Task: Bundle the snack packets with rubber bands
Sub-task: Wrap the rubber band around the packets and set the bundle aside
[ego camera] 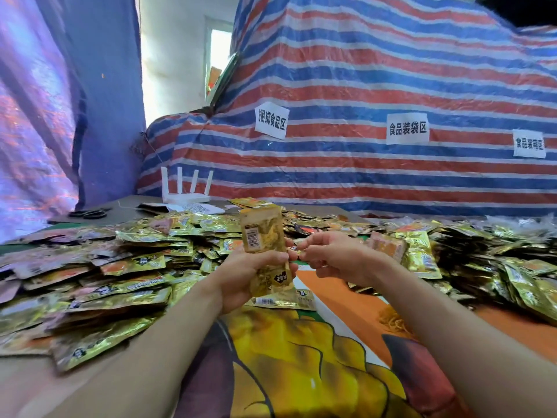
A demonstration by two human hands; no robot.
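Note:
My left hand [245, 276] grips an upright stack of gold snack packets [265, 239] around its lower half, above the table's middle. Close to the stack's right edge, my right hand [337, 256] has its fingertips pinched together; whether a rubber band is between them is too small to tell. A heap of yellow rubber bands [393, 321] lies on the orange cloth to the right, below my right forearm. One loose gold packet [283, 300] lies flat just under the held stack.
Loose gold packets cover the table in large piles on the left [90, 285] and right [482, 260]. Black scissors [89, 213] and a white router [185, 188] sit at the far left. A striped tarp [376, 101] with paper labels rises behind.

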